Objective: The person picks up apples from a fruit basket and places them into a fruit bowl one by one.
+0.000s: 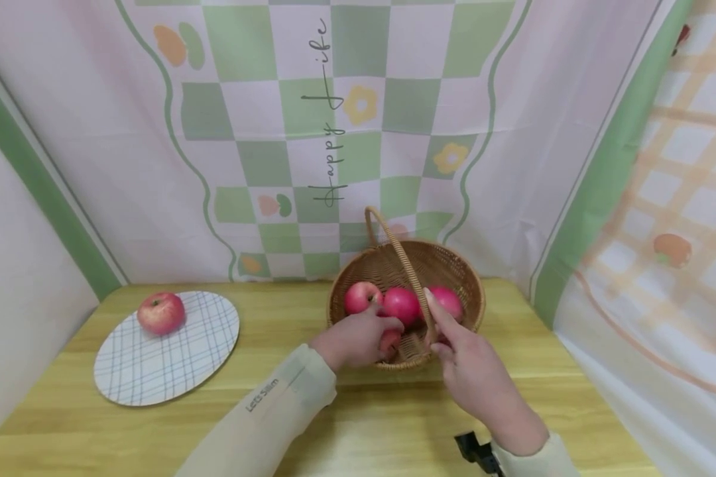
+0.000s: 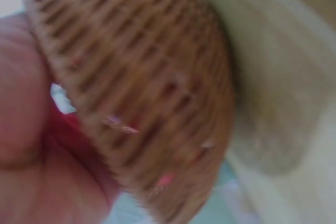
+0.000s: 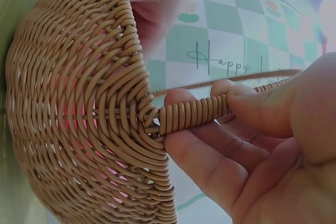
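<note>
A round wicker basket [image 1: 468,271] with an arched handle [image 1: 402,258] stands at the back of the table. Over its near left rim reaches my left hand [image 1: 358,338], fingers curled around a red apple [image 1: 390,344] just inside; the palm mostly hides that apple in the left wrist view. Beyond the fingers lie a red-and-yellow apple [image 1: 360,296] and two deep pink fruits, one in the middle [image 1: 401,306] and one to the right [image 1: 449,303]. My right hand [image 3: 262,150] grips the wrapped lower end of the handle, thumb on one side and fingers on the other.
To the left, an oval checked plate [image 1: 173,371] carries another red apple [image 1: 162,313]. The wooden table [image 1: 286,411] ends at a printed curtain [image 1: 298,159] close behind the basket. A black strap piece [image 1: 477,452] hangs by my right sleeve.
</note>
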`<state>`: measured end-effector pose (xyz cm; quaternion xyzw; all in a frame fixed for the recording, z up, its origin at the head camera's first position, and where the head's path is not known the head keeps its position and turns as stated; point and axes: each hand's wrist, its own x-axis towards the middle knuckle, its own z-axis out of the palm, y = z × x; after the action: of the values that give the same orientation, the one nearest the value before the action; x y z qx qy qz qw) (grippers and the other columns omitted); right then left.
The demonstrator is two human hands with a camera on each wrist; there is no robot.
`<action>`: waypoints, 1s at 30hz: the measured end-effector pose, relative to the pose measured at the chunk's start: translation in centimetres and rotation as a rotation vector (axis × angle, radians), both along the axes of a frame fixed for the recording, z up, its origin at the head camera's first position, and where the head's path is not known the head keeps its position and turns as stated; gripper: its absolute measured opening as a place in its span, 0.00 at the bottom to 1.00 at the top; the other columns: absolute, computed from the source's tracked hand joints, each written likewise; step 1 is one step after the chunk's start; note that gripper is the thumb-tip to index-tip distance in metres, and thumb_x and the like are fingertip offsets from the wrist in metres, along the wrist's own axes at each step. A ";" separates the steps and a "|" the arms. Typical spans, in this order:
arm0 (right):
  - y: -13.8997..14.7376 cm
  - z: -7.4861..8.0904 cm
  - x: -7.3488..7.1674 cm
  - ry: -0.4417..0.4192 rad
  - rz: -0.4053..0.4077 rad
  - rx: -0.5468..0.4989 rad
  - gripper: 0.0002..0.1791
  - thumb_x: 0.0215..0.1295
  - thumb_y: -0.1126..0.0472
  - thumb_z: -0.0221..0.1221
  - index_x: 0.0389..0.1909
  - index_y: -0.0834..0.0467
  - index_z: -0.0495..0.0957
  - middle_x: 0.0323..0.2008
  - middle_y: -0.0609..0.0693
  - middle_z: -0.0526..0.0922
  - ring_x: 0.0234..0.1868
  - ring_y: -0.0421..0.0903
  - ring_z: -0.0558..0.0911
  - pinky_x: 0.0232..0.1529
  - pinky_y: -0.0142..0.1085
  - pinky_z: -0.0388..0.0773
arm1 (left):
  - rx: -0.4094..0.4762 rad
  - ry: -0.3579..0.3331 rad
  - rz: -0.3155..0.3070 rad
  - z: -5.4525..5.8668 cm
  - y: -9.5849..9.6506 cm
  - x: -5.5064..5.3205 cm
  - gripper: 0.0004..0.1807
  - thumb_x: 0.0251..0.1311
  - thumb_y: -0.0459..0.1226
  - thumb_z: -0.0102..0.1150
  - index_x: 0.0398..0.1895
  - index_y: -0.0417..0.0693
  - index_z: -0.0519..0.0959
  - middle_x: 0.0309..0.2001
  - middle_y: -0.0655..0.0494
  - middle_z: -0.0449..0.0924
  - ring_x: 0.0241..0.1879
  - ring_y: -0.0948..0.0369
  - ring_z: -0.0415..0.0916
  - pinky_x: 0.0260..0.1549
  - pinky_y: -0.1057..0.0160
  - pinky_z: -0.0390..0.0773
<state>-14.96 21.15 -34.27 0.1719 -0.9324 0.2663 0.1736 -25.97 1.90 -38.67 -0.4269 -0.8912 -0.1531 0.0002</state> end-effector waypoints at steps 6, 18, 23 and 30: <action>-0.1 0.1 0.0 -0.032 -0.008 -0.025 0.47 0.65 0.74 0.60 0.80 0.44 0.51 0.41 0.52 0.84 0.30 0.42 0.76 0.37 0.45 0.78 | -0.018 -0.010 0.056 0.5 0.1 0.1 0.08 0.65 0.37 0.59 0.45 0.58 0.80 0.48 0.48 0.77 0.36 0.59 0.74 0.33 0.63 0.75; -0.1 0.1 -0.4 0.003 -0.021 -0.018 0.47 0.64 0.75 0.59 0.79 0.48 0.52 0.36 0.51 0.83 0.28 0.43 0.78 0.35 0.45 0.79 | 0.568 -0.567 0.135 1.2 -2.6 -0.3 0.34 0.51 0.39 0.77 0.64 0.57 0.76 0.60 0.60 0.72 0.52 0.58 0.74 0.48 0.58 0.77; 0.1 0.2 -0.5 0.008 -0.009 -0.025 0.45 0.65 0.76 0.57 0.79 0.51 0.52 0.36 0.47 0.81 0.31 0.42 0.78 0.38 0.46 0.80 | 0.891 -0.970 0.149 2.6 -3.3 0.4 0.34 0.51 0.24 0.71 0.62 0.54 0.75 0.59 0.47 0.73 0.41 0.50 0.82 0.39 0.46 0.83; 0.5 0.0 -0.4 -0.009 -0.012 -0.054 0.46 0.66 0.76 0.56 0.80 0.50 0.50 0.36 0.46 0.82 0.35 0.45 0.82 0.42 0.50 0.80 | 0.930 -1.033 0.095 3.1 -4.9 1.5 0.37 0.53 0.20 0.67 0.67 0.50 0.72 0.62 0.44 0.69 0.45 0.50 0.81 0.37 0.49 0.83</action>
<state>-15.38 21.65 -34.23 0.1602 -0.9267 0.2910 0.1755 -24.44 -3.01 -35.55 -0.2154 -0.6367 -0.7023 -0.2344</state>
